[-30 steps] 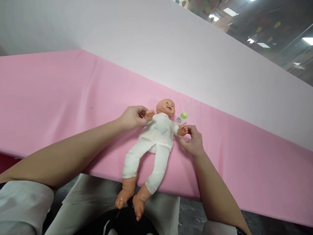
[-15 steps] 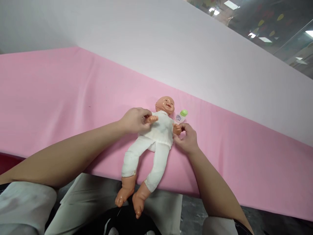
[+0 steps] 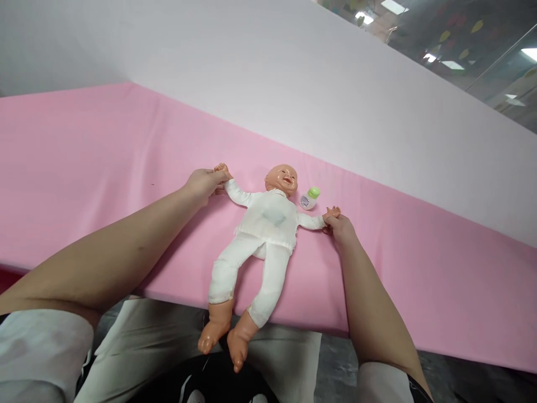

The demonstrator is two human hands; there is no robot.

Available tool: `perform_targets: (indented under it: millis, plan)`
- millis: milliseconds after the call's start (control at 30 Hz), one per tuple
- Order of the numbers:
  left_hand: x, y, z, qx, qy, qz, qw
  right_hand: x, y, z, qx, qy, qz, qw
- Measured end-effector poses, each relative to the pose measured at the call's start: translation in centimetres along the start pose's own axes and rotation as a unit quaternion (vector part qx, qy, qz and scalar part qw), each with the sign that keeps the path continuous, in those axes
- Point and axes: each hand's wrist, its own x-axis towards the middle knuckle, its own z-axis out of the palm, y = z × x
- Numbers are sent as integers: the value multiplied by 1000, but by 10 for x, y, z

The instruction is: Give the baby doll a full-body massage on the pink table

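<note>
A baby doll with a hard, skin-toned plastic head, hands and feet and a soft white cloth body (image 3: 271, 218) lies face up on a long table covered in smooth pink sheeting (image 3: 419, 268). Its head points towards the table's far edge, which runs along a plain white wall (image 3: 268, 73); a strip of pink sheeting separates the head from that edge. Its lower legs cross the near edge, so both feet hang past it over the person's lap.

The left hand (image 3: 203, 186) has its fingers and thumb closed around one of the doll's wrists, drawing that arm out towards the far left corner. The right hand (image 3: 342, 228) pinches the other wrist between thumb and fingers, with that arm stretched out towards the right end. A small whitish plastic bottle with a bright green cap (image 3: 309, 200) sits just beside the doll's head, near the far edge and above the outstretched arm; whether it stands or leans is hard to tell. Wide stretches of pink sheeting leave room beyond each hand, more than at the far edge.
</note>
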Motion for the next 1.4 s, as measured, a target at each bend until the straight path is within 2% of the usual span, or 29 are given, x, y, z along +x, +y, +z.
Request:
perform_targets:
  millis: [100,200,300,400,500,567,667,767,833,900,1000,1067,1133,1200,1267,1333,1400]
  plan:
    - [-9,2,3,5,-25,32,999,-3,-3,4,14,15,-46,999]
    - [-26,6,7,77,-27,103,991,-14,-11,10,-44,45,-143,988]
    - [-47,10,12,157,-78,206,963,-38,-23,22,-169,56,-276,945]
    - [-71,12,21,254,-147,314,903,-66,-33,40,-257,28,-403,878]
    - [-88,13,29,368,-193,412,810,-85,-37,58,-315,-18,-499,807]
    - [-94,12,33,422,-200,455,758,-89,-36,67,-330,-41,-545,769]
    - [-95,9,36,457,-199,493,713,-87,-32,75,-332,-61,-576,744]
    - [-92,5,36,463,-209,512,693,-85,-30,77,-331,-71,-575,745]
    - [-89,4,35,455,-201,507,704,-84,-30,75,-330,-73,-557,759]
    - [-86,4,33,437,-179,483,737,-81,-30,71,-326,-55,-525,784]
    - [-77,7,26,377,-129,418,816,-73,-30,60,-294,22,-469,832]
    - [-67,9,20,325,-78,358,872,-65,-29,50,-243,67,-415,875]
    - [-54,10,13,285,-26,295,912,-54,-27,39,-171,88,-344,919]
    - [-38,10,5,260,2,242,935,-40,-24,26,-118,100,-262,953]
    - [-24,7,-2,238,5,190,953,-26,-18,14,-122,108,-175,971]
    - [-11,3,-8,230,-5,137,963,-14,-12,4,-179,89,-100,975]
    - [-3,-1,-10,231,-13,106,967,-6,-7,-2,-248,61,-66,965]
